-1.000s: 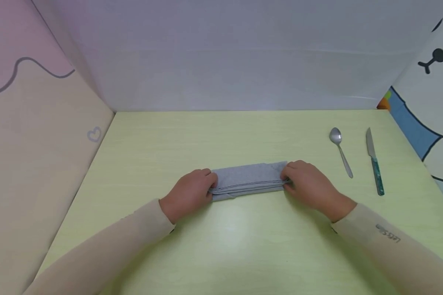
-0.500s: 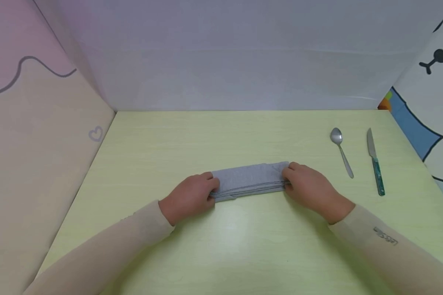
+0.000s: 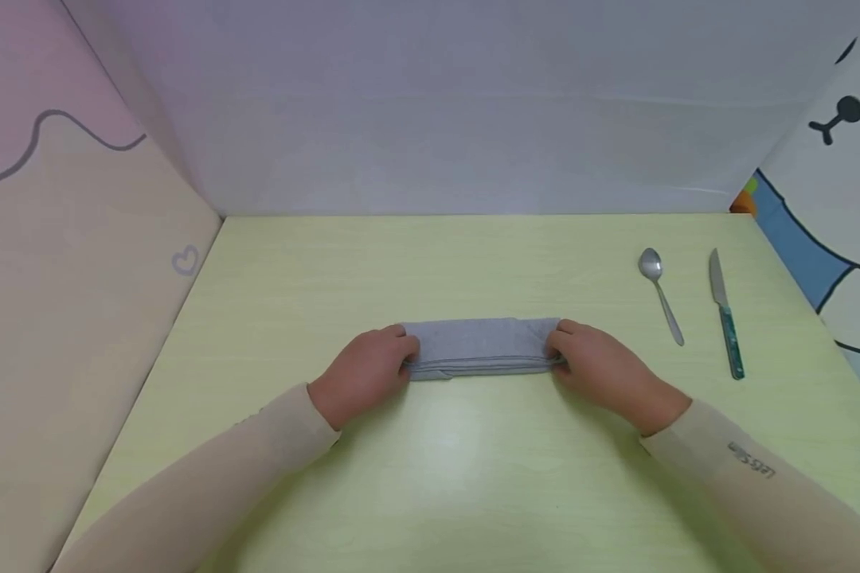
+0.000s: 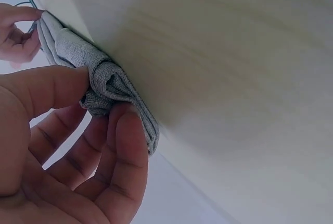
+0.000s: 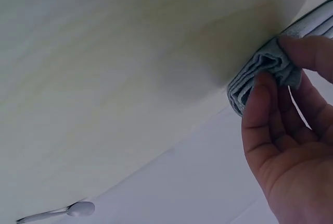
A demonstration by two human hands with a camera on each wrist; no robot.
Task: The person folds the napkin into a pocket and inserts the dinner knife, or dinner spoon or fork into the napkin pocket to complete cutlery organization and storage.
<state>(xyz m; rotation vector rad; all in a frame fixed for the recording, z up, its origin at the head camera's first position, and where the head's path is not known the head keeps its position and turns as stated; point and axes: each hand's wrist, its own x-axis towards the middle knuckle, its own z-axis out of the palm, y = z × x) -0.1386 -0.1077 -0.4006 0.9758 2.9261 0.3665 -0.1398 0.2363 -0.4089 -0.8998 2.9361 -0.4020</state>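
Note:
A grey cloth, folded into a long narrow strip of several layers, lies crosswise in the middle of the table in the head view. My left hand pinches its left end between thumb and fingers. At the opposite end, my right hand pinches the cloth in the same way. In the left wrist view the cloth's end shows a rolled fold between the thumb and fingertips. Stacked layers of the other end show in the right wrist view, with the thumb on one side and fingertips on the other.
To the right of the cloth, a metal spoon lies on the pale table. Beyond it is a knife with a green handle. Walls stand at the table's back, left and right edges.
The left end of the cloth has shifted slightly away from me with my left hand, so the strip now lies nearly level instead of slanting. Both hands keep their hold.

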